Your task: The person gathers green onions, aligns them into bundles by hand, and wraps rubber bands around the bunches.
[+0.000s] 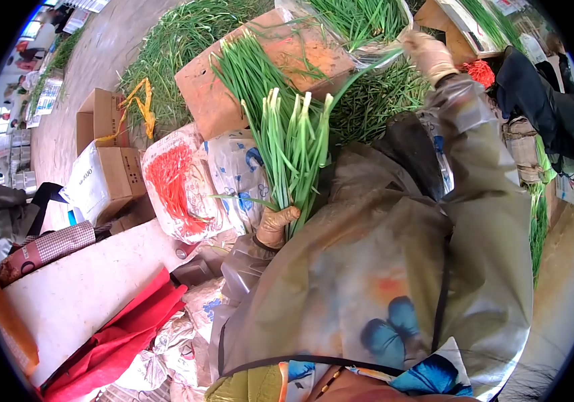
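Observation:
My left hand [277, 226], in a tan glove, is closed around the lower part of an upright bunch of garlic chives [294, 144], pale cut ends up. More garlic chives [247, 70] lie on the orange-brown block [206, 90] behind the bunch. At the upper right, my gloved right hand [429, 57] is closed, fingers pinched together. A long green leaf [367, 67] stretches from beside the bunch's top to those fingers. Close to that hand sits a tray of chives [367, 23] lined with clear plastic.
Red ties [169, 184] rest on a white printed sack [196, 221] left of the bunch. Further left stand cardboard boxes [116, 177] and a white board [92, 295] with red cloth [123, 342]. Loose greens [166, 50] cover the floor behind. Another person [548, 100] is at right.

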`<act>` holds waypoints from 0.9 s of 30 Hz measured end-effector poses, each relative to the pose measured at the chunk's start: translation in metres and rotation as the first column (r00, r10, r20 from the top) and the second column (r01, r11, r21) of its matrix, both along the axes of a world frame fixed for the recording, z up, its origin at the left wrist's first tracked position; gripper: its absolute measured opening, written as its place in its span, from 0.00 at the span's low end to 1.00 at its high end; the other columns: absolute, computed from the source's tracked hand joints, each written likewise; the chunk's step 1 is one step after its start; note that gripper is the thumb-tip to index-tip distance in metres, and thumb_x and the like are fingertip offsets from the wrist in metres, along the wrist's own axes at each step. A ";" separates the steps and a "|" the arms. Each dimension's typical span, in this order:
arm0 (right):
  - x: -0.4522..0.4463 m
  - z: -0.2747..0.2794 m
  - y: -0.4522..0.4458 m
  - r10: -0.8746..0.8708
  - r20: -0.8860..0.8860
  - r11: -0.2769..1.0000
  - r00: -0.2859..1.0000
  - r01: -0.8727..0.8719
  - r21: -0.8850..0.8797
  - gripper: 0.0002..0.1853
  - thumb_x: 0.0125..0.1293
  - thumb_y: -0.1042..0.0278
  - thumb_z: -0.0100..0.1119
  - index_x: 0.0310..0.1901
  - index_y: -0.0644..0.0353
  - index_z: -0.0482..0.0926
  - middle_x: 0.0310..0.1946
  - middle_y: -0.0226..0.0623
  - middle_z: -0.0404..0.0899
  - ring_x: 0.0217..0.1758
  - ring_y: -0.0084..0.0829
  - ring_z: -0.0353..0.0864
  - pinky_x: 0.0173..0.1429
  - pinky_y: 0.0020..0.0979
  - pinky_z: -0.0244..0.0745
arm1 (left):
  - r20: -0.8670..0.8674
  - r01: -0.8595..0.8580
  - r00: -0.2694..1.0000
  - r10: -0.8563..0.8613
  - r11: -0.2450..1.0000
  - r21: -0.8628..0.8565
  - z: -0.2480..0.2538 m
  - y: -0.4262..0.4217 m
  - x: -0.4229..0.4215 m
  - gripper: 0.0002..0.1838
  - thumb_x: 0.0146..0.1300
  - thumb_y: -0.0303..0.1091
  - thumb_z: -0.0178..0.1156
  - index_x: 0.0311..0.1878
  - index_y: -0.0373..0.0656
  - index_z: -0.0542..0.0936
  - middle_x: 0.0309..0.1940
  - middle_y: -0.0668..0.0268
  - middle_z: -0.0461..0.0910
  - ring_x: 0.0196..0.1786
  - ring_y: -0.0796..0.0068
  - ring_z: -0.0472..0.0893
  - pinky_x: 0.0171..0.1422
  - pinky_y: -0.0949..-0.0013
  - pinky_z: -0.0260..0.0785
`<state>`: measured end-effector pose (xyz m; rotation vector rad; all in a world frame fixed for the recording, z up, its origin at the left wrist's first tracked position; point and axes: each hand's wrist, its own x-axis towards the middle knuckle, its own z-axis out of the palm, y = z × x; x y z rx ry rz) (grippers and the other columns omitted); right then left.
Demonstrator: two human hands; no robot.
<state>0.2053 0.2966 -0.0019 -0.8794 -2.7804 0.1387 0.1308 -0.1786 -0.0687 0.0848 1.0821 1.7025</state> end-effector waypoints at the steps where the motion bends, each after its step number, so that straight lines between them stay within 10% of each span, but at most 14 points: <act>1: 0.017 -0.024 0.041 -0.025 -0.004 0.998 1.000 0.025 0.055 0.14 0.62 0.58 0.51 0.44 0.57 0.76 0.40 0.44 0.79 0.44 0.46 0.78 0.49 0.39 0.72 | 0.045 0.014 0.999 -0.013 1.000 -0.025 -0.006 -0.005 -0.002 0.35 0.43 0.30 0.73 0.57 0.39 0.70 0.47 0.66 0.76 0.48 0.71 0.75 0.54 0.68 0.67; 3: 0.036 -0.031 0.067 -0.272 0.374 0.962 0.887 0.266 0.067 0.17 0.62 0.57 0.49 0.48 0.55 0.77 0.43 0.50 0.78 0.48 0.47 0.77 0.49 0.40 0.72 | 0.032 0.017 0.999 -0.017 1.000 0.009 -0.017 -0.010 -0.005 0.34 0.43 0.30 0.73 0.56 0.40 0.70 0.47 0.67 0.77 0.47 0.72 0.75 0.52 0.68 0.67; 5: 0.030 -0.023 0.042 -0.148 0.331 0.985 0.932 0.167 -0.031 0.16 0.61 0.58 0.51 0.48 0.55 0.77 0.43 0.48 0.78 0.47 0.44 0.77 0.50 0.39 0.72 | 0.110 0.028 0.993 -0.032 0.999 0.039 -0.023 -0.014 -0.006 0.33 0.43 0.29 0.72 0.55 0.40 0.71 0.46 0.68 0.77 0.46 0.73 0.76 0.52 0.69 0.68; 7: 0.015 -0.001 -0.012 0.093 0.211 0.977 0.973 -0.049 -0.206 0.15 0.61 0.60 0.55 0.47 0.57 0.78 0.44 0.43 0.78 0.44 0.40 0.78 0.51 0.38 0.71 | 0.169 0.024 0.985 -0.034 0.998 0.059 -0.021 -0.013 -0.006 0.32 0.44 0.29 0.72 0.55 0.40 0.72 0.46 0.68 0.77 0.44 0.74 0.76 0.50 0.69 0.68; 9: -0.015 0.035 -0.088 0.262 -0.409 0.732 0.874 -0.456 -0.506 0.23 0.57 0.45 0.56 0.45 0.55 0.80 0.41 0.41 0.78 0.49 0.39 0.75 0.54 0.34 0.68 | 0.162 0.052 0.985 -0.053 0.999 0.010 -0.024 -0.014 -0.007 0.31 0.45 0.28 0.71 0.55 0.39 0.72 0.46 0.67 0.77 0.44 0.73 0.77 0.49 0.69 0.69; 13: -0.052 0.033 -0.177 0.544 -0.079 0.831 0.835 -0.549 -0.084 0.25 0.50 0.47 0.65 0.41 0.61 0.81 0.48 0.46 0.75 0.52 0.42 0.74 0.57 0.37 0.67 | 0.125 0.104 0.987 -0.099 0.994 -0.033 -0.013 -0.008 -0.008 0.30 0.46 0.27 0.70 0.55 0.39 0.71 0.47 0.66 0.77 0.44 0.72 0.77 0.49 0.70 0.70; 15: -0.070 0.029 -0.180 0.681 0.166 0.666 0.713 -0.508 -0.546 0.26 0.48 0.47 0.67 0.41 0.62 0.80 0.46 0.44 0.77 0.51 0.41 0.75 0.54 0.35 0.68 | 0.116 0.046 0.992 -0.052 0.997 0.057 0.009 0.003 -0.002 0.30 0.48 0.30 0.69 0.56 0.39 0.70 0.47 0.64 0.77 0.46 0.70 0.78 0.51 0.68 0.70; 16: -0.076 0.022 -0.181 0.708 0.003 0.487 0.706 -0.486 -0.725 0.24 0.50 0.51 0.66 0.41 0.62 0.79 0.40 0.41 0.80 0.46 0.36 0.78 0.50 0.35 0.69 | 0.171 0.048 0.984 -0.055 0.998 0.046 0.020 0.004 0.001 0.30 0.53 0.38 0.66 0.57 0.38 0.69 0.48 0.62 0.77 0.48 0.68 0.77 0.54 0.65 0.69; 20: -0.070 0.015 -0.171 0.454 -0.373 -0.065 0.809 -0.388 -0.919 0.11 0.57 0.64 0.61 0.36 0.63 0.79 0.33 0.35 0.80 0.35 0.26 0.78 0.41 0.25 0.72 | 0.390 0.011 0.920 -0.030 0.999 0.051 -0.001 -0.011 0.001 0.32 0.58 0.48 0.60 0.59 0.37 0.68 0.50 0.58 0.76 0.53 0.64 0.75 0.59 0.62 0.66; 27: -0.004 0.077 -0.097 -0.232 -0.653 -0.300 0.721 -0.692 -0.657 0.09 0.61 0.63 0.56 0.33 0.60 0.75 0.22 0.28 0.73 0.40 0.29 0.80 0.58 0.38 0.69 | 0.432 0.104 0.889 -0.154 0.985 0.137 -0.004 -0.015 -0.003 0.31 0.57 0.47 0.62 0.59 0.37 0.68 0.51 0.58 0.76 0.52 0.63 0.76 0.59 0.61 0.67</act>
